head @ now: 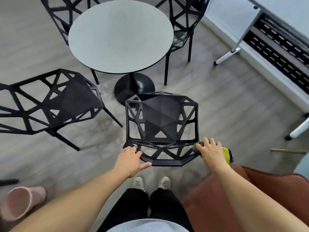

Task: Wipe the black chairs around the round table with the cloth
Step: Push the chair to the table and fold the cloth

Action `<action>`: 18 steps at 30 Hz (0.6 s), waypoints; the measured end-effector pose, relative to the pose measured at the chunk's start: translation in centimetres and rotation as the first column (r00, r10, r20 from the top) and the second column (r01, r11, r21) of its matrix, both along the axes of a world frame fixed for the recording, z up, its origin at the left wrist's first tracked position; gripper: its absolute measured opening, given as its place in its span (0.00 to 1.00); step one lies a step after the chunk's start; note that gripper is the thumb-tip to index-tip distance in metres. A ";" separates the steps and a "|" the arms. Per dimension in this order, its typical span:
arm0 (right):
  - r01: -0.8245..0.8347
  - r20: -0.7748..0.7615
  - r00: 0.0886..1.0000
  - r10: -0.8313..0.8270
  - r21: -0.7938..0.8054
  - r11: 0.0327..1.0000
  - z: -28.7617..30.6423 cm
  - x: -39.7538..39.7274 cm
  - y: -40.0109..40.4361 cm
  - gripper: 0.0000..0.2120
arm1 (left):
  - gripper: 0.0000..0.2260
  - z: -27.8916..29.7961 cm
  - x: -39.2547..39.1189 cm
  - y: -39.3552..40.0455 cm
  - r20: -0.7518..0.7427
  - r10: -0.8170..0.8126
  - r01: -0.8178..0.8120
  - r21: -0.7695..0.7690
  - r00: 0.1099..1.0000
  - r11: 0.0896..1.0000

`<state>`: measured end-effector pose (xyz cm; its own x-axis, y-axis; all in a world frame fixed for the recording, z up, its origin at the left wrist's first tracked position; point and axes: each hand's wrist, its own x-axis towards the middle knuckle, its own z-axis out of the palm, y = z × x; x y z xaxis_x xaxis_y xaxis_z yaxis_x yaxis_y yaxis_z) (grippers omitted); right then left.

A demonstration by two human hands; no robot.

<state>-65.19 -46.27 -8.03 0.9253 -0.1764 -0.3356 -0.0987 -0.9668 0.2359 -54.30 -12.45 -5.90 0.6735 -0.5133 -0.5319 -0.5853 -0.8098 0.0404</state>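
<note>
At the far left a pink slipper [23, 202] lies on the grey wood-look floor [234, 106]. Above it a black skeletal chair [50, 104] stands angled, its seat turned toward the round bench [120, 36], a pale grey top on a black pedestal base [134, 86]. Two more black chairs stand behind the bench, one at the upper left [56, 12] and one at the upper right [182, 22].

In the middle, just in front of the person's pale sneakers [151, 182], is the nearest black chair [161, 124], its seat facing the bench. The left hand [131, 160] grips the left end of its top backrest rail, fingers [133, 150] curled over the rail and thumb stretched along the edge below. The right hand [212, 152] presses the cloth [226, 154] onto the right end of the same rail, fingers spread and bent down over it; the cloth shows dark grey under the fingertips and yellow past the hand's outer edge.

To the right a rust-brown fabric [217, 198] spreads beside the person's legs. Farther right a white-framed desk [234, 22] and a dark vented grille [280, 51] run along the wall.
</note>
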 end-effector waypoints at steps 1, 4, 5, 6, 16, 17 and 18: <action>-0.020 0.013 1.000 0.020 -0.010 1.000 0.0 0.6 -0.6 0.19 | 0.52 0.0 0.1 -0.5 0.008 -0.001 0.001 0.007 1.000 1.000; -0.058 -0.012 0.998 0.058 -0.056 0.997 0.4 2.0 -2.2 0.16 | 0.45 0.2 0.2 -2.0 -0.023 0.019 -0.018 0.052 1.000 0.998; -0.078 -0.023 0.997 0.077 -0.061 0.995 0.5 2.2 -2.9 0.15 | 0.44 0.2 0.1 -2.6 -0.027 0.028 -0.027 0.062 0.999 0.998; -0.100 -0.033 0.995 0.098 -0.066 0.993 0.4 2.4 -3.6 0.14 | 0.42 0.2 -0.1 -3.2 -0.038 0.045 -0.042 0.066 0.998 0.997; -0.290 -0.089 0.955 0.285 -0.062 0.955 0.1 5.8 -17.2 0.19 | 0.39 0.5 -3.3 -15.4 -0.150 0.258 -0.250 0.070 0.954 0.966; -0.299 -0.114 0.951 0.289 -0.082 0.951 0.3 6.3 -18.6 0.18 | 0.39 0.5 -3.8 -17.1 -0.159 0.279 -0.271 0.071 0.947 0.960; -0.292 -0.114 0.953 0.281 -0.093 0.952 0.4 6.7 -20.0 0.18 | 0.38 0.6 -4.1 -18.7 -0.163 0.298 -0.290 0.071 0.941 0.955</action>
